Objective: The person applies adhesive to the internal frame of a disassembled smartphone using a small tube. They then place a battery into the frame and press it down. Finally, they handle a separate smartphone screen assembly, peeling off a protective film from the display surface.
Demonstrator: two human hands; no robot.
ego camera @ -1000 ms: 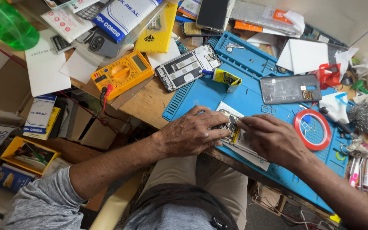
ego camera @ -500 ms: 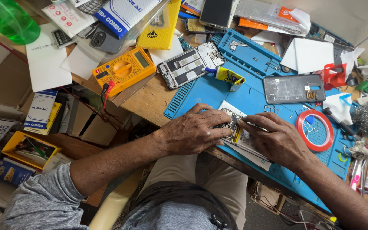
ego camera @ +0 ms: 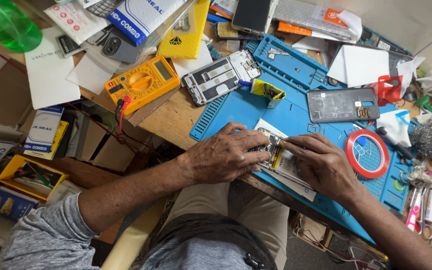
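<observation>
A: The opened phone (ego camera: pixel 274 150) lies at the near edge of the blue repair mat (ego camera: pixel 236 107), on a white sheet, its circuit boards facing up. How does it stand against the two earlier views?

B: It has not shifted on the mat. The left hand (ego camera: pixel 223 155) rests on its near end as before, fingers curled down over the edge and pressing it flat. The right hand (ego camera: pixel 323 162) shows the change: a second ago its fingers lay bunched over the phone's far side; now thumb and forefinger are pinched together, the tips touching the board area. Whether a thin tool or small part sits in that pinch cannot be told.

A: What does the change suggest for the work in hand?

B: As a judgement only: the person has passed from steadying to fine work on one spot inside the phone, the left hand serving as a clamp.

A: What surrounds the phone?

B: Just beyond it on the mat lies a small yellow glue tube (ego camera: pixel 266 90) with a blue cap. To the right is a red tape ring (ego camera: pixel 367 153), and past that a grey back cover (ego camera: pixel 342 105), inner side up. Above the tube, a bare phone frame (ego camera: pixel 221 76) lies half off the mat. Further left on the wooden bench sits a yellow multimeter (ego camera: pixel 142 82); a green bottle (ego camera: pixel 6 22) fills the upper left corner. None of these has moved between the views.
</observation>
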